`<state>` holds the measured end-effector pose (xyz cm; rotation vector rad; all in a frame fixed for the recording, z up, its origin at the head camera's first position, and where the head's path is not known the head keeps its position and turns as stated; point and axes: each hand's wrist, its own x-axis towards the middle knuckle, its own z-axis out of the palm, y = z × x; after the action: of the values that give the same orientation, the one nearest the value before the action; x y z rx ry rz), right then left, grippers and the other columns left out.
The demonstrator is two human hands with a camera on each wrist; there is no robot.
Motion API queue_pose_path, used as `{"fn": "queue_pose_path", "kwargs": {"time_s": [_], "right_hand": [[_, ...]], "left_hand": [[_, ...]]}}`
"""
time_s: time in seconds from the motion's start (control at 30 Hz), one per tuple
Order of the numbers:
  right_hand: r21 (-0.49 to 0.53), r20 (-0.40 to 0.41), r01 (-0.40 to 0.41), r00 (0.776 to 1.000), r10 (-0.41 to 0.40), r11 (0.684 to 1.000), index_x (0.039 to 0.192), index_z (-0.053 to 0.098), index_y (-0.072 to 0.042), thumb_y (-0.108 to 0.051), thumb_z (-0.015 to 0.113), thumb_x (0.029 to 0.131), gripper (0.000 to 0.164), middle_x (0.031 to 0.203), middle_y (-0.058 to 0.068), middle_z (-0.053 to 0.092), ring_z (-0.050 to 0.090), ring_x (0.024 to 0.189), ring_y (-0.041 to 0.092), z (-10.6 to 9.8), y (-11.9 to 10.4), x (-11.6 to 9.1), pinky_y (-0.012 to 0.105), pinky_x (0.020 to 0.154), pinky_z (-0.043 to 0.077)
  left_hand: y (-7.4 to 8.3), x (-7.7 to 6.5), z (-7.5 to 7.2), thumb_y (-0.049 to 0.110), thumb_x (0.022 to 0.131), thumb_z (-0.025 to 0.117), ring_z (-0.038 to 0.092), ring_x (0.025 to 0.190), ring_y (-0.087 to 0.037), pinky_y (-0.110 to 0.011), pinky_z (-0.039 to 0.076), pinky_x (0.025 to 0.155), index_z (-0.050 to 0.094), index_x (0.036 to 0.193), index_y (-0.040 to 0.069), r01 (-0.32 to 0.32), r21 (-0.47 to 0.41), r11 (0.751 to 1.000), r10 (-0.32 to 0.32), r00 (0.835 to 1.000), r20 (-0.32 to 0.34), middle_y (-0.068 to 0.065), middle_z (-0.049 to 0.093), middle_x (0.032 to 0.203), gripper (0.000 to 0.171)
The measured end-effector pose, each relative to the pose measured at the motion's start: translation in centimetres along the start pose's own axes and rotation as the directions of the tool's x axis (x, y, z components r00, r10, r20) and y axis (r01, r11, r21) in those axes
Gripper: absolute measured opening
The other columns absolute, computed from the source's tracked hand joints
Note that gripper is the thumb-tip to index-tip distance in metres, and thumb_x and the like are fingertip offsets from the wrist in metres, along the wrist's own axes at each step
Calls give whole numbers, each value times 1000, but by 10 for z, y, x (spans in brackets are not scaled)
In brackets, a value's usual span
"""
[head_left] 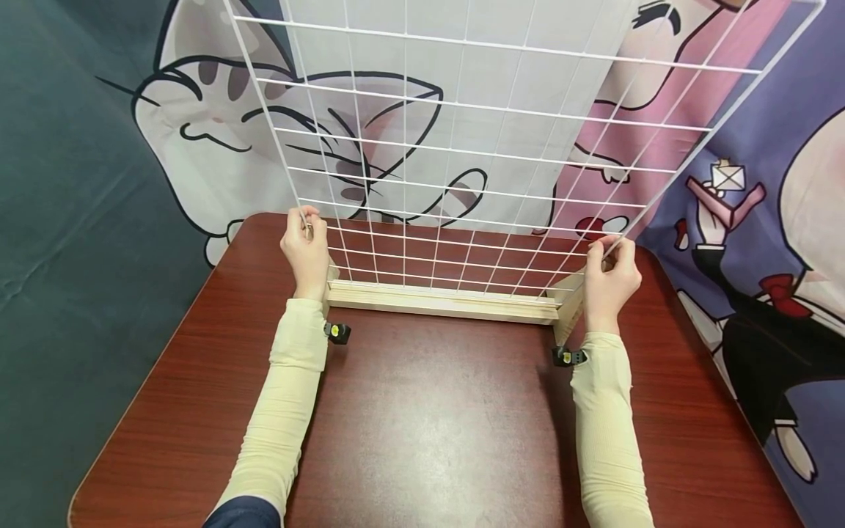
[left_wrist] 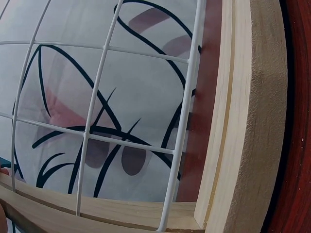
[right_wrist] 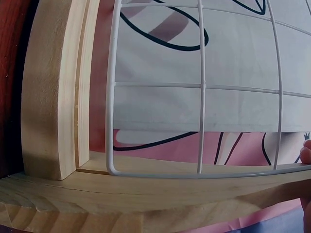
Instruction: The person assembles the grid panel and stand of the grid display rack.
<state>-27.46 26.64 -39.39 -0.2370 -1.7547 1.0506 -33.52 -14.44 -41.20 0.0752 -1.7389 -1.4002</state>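
A white wire grid panel stands up over a pale wooden frame. My left hand pinches its left edge low down, while my right hand pinches the right edge at about the same height. The panel's bottom wire runs alongside the grooved wooden crossbar, with a gap between wire and bar in both wrist views. In the right wrist view, the grid's lower corner lies along the inner face of the wooden side piece. Only a sliver of right fingertips shows there.
The frame stands on a dark red-brown table with rounded corners. Behind it hangs a cloth backdrop with cartoon cats, reaching round to the right side. Small black cameras sit at both wrists, over pale sleeves.
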Motion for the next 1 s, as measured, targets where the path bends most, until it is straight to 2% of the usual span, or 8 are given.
{"fn": "queue_pose_path", "kwargs": {"time_s": [0.1,0.23,0.33,0.43,0.63,0.73,0.83,1.0], "right_hand": [[47,10,-1,1000,0,999,83,63,-18,-2,57,87,18,71,-29,56,42,60,-12,-2,-14,-2,10,60,33],[67,26,-4,1000,2,998,86,63,2,-2,56,88,9,71,-30,56,44,61,-13,-5,-28,-4,7,62,35],[72,33,-5,999,3,997,91,61,12,-4,55,90,17,70,-31,55,47,62,-14,-6,-30,-5,6,63,36],[97,37,-4,999,1,995,91,60,14,-4,54,90,19,71,-28,56,48,63,-14,-5,-29,-5,6,63,36],[130,24,2,1000,-5,992,86,59,13,-8,53,92,23,70,-17,61,52,66,-13,-3,-27,-4,7,64,37],[123,5,6,1000,-7,992,85,59,14,-10,52,94,26,68,-10,64,54,66,-13,-3,-27,-3,7,64,37],[120,-10,5,1000,-4,993,83,59,15,-9,51,95,28,67,-17,62,52,64,-16,-2,-29,-2,7,63,35],[125,-18,-11,1000,13,992,76,60,7,-10,49,96,29,65,-34,54,51,61,-16,-1,-30,-1,7,62,37]], "left_hand": [[-2,0,0,5,88,51,44,60,6,-12,35,58,61,92,-4,-9,-3,1000,9,1000,-4,-12,63,76,14],[-2,0,0,4,87,52,43,60,5,-12,34,57,62,92,-3,-16,-6,1000,16,1000,-10,-5,62,74,13],[-2,0,0,2,87,54,44,60,5,-11,34,57,63,92,-3,-8,-12,1000,7,1000,-16,2,58,72,11],[0,0,0,0,86,56,43,59,7,-10,33,55,64,92,-4,1,-9,1000,-2,1000,-29,4,57,71,11],[20,-3,-2,-7,84,53,32,51,9,-9,24,50,63,90,-10,-30,-32,999,28,998,-58,-14,60,67,13],[30,-5,-4,-8,84,50,28,47,9,-8,21,48,63,91,-11,-50,-59,997,47,998,-52,-8,56,61,15],[32,-5,-5,-8,83,50,27,46,10,-8,20,47,64,92,-9,-68,-72,995,66,997,-42,0,53,60,17],[29,-6,-6,-9,83,52,24,45,10,-10,19,47,66,96,-8,-87,-83,993,83,995,-47,7,49,59,19]]}}
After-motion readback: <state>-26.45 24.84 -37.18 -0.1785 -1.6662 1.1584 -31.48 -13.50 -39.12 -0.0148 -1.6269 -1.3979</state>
